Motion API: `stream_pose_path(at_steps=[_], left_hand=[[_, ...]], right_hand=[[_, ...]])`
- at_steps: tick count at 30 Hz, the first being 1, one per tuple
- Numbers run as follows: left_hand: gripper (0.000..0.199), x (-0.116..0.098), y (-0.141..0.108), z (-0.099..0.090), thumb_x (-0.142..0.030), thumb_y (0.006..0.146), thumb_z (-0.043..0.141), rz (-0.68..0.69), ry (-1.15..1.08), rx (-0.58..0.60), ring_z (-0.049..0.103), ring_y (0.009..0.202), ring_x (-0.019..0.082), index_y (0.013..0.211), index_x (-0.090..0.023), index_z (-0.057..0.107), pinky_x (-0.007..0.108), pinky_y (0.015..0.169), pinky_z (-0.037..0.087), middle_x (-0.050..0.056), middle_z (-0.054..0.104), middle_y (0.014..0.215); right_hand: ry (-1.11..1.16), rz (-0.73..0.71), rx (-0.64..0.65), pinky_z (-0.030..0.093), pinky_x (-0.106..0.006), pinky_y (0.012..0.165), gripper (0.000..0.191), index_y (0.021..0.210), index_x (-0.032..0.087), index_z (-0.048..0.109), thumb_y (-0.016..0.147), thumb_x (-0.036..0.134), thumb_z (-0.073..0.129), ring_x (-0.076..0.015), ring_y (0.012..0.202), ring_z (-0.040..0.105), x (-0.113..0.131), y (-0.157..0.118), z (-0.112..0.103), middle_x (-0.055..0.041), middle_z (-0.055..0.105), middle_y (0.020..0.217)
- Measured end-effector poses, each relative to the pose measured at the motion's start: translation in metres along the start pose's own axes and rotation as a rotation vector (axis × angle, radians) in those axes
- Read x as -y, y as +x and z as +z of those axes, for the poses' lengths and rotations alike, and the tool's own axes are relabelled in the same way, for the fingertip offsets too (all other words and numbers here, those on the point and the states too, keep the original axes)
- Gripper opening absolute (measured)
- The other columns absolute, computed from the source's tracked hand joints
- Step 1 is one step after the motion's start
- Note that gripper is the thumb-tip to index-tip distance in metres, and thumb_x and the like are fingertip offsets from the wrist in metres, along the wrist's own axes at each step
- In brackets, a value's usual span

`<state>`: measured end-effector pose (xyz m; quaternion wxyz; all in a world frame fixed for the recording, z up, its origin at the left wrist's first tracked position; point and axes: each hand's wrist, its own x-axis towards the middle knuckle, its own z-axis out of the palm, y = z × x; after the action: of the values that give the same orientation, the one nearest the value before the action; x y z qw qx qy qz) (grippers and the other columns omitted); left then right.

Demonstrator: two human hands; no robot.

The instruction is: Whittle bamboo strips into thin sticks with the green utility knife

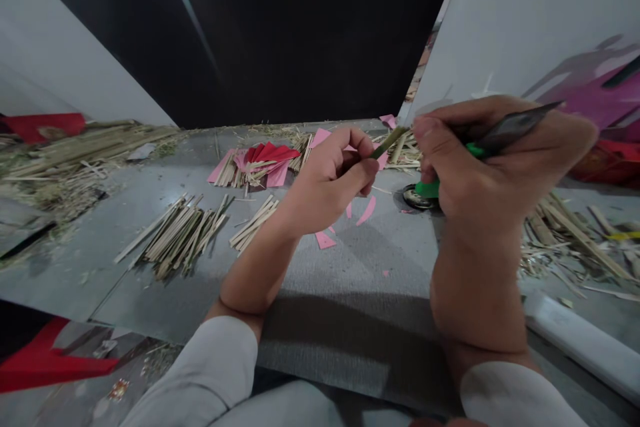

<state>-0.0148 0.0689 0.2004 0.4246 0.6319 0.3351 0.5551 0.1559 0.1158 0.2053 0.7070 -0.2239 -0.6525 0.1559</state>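
Note:
My left hand (pixel 330 177) is closed, pinching a short greenish bamboo strip (pixel 387 143) between thumb and fingers. The strip slants up to the right, its far end close to my right fingertips. In my closed right hand (pixel 493 153) sits a green-handled tool with a dark pointed blade (pixel 517 127). That blade points back to the upper right, across the hand. Whether the tool is a knife or scissors, I cannot tell. It is also unclear whether my right fingertips touch the strip. Pink paper scraps (pixel 367 210) lie on the grey table (pixel 350 287) below my hands.
A bundle of cut strips (pixel 183 237) lies at left, with a smaller bundle (pixel 254 223) beside it. Red and pink folded paper (pixel 267 159) rests behind. A round dark object (pixel 417 199) is under my right hand. Shavings (pixel 565 233) and a white bar (pixel 585 340) lie right.

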Motion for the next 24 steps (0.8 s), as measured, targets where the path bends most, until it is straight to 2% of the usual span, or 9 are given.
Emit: stream_pose_path(at_steps=[2, 3, 5, 8, 11, 14, 17, 21, 24], left_hand=[[0.015, 0.000, 0.000, 0.000, -0.014, 0.101, 0.059, 0.012, -0.009, -0.017, 0.050, 0.056, 0.004, 0.093, -0.022, 0.049, 0.019, 0.056, 0.044, -0.007, 0.056, 0.066], [0.015, 0.000, 0.000, 0.000, -0.015, 0.101, 0.059, 0.014, -0.013, -0.014, 0.048, 0.054, 0.004, 0.093, -0.022, 0.049, 0.019, 0.054, 0.043, -0.007, 0.056, 0.066], [0.014, 0.000, -0.001, -0.001, -0.018, 0.102, 0.059, 0.007, -0.018, 0.004, 0.046, 0.050, 0.004, 0.094, -0.023, 0.048, 0.019, 0.049, 0.039, -0.008, 0.057, 0.064], [0.013, 0.000, -0.001, -0.002, -0.020, 0.101, 0.059, -0.008, -0.019, 0.017, 0.047, 0.045, 0.005, 0.096, -0.024, 0.047, 0.019, 0.044, 0.038, -0.009, 0.057, 0.062], [0.015, 0.000, -0.001, -0.002, -0.017, 0.099, 0.059, 0.003, -0.029, 0.023, 0.048, 0.046, 0.005, 0.094, -0.024, 0.047, 0.020, 0.044, 0.038, -0.008, 0.057, 0.063], [0.015, 0.000, 0.000, 0.000, -0.012, 0.096, 0.058, 0.053, -0.039, 0.004, 0.046, 0.052, 0.005, 0.092, -0.023, 0.048, 0.019, 0.048, 0.038, -0.007, 0.054, 0.068], [0.015, -0.001, 0.000, 0.001, -0.008, 0.095, 0.055, 0.082, -0.023, -0.023, 0.049, 0.061, 0.005, 0.092, -0.022, 0.048, 0.020, 0.056, 0.043, -0.007, 0.050, 0.071], [0.017, 0.001, 0.000, -0.002, -0.007, 0.094, 0.052, 0.084, 0.030, -0.009, 0.045, 0.062, 0.006, 0.094, -0.023, 0.047, 0.022, 0.058, 0.040, -0.007, 0.045, 0.072], [0.020, 0.002, -0.001, -0.006, -0.005, 0.091, 0.054, 0.106, 0.082, 0.048, 0.045, 0.065, 0.008, 0.094, -0.024, 0.046, 0.024, 0.060, 0.039, -0.005, 0.045, 0.074]], right_hand=[[-0.032, -0.029, -0.035, 0.034, -0.030, 0.051, 0.013, 0.076, 0.019, 0.077, 0.088, 0.020, 0.081, -0.0116, 0.053, 0.050, -0.001, 0.002, -0.002, 0.0018, 0.061, 0.061], [-0.053, -0.020, 0.001, 0.032, -0.030, 0.050, 0.017, 0.074, 0.019, 0.075, 0.089, 0.023, 0.082, -0.0112, 0.052, 0.049, -0.002, 0.003, -0.004, 0.0021, 0.058, 0.059], [-0.029, 0.084, 0.238, 0.029, -0.028, 0.047, 0.031, 0.072, 0.019, 0.069, 0.095, 0.034, 0.082, -0.0101, 0.049, 0.044, -0.004, 0.005, -0.010, 0.0031, 0.051, 0.055], [0.245, 0.305, 0.620, 0.030, -0.027, 0.045, 0.046, 0.079, 0.020, 0.062, 0.110, 0.054, 0.064, -0.0098, 0.050, 0.041, -0.007, 0.004, -0.016, 0.0027, 0.048, 0.061], [0.463, 0.434, 0.794, 0.038, -0.026, 0.050, 0.037, 0.092, 0.021, 0.061, 0.117, 0.047, 0.051, -0.0119, 0.059, 0.048, -0.007, 0.001, -0.017, 0.0005, 0.051, 0.076], [0.448, 0.421, 0.872, 0.040, -0.025, 0.052, 0.026, 0.097, 0.021, 0.060, 0.117, 0.034, 0.051, -0.0116, 0.063, 0.047, -0.004, 0.001, -0.017, 0.0010, 0.052, 0.079], [0.407, 0.373, 0.924, 0.037, -0.024, 0.048, 0.025, 0.099, 0.021, 0.059, 0.118, 0.037, 0.053, -0.0094, 0.058, 0.044, -0.002, 0.003, -0.017, 0.0031, 0.052, 0.076], [0.321, 0.369, 0.935, 0.035, -0.023, 0.046, 0.033, 0.092, 0.020, 0.060, 0.115, 0.043, 0.062, -0.0071, 0.051, 0.045, -0.002, 0.006, -0.020, 0.0047, 0.054, 0.067], [0.260, 0.357, 0.924, 0.035, -0.021, 0.046, 0.045, 0.079, 0.018, 0.059, 0.116, 0.043, 0.058, -0.0060, 0.050, 0.047, -0.003, 0.007, -0.022, 0.0024, 0.058, 0.062]])
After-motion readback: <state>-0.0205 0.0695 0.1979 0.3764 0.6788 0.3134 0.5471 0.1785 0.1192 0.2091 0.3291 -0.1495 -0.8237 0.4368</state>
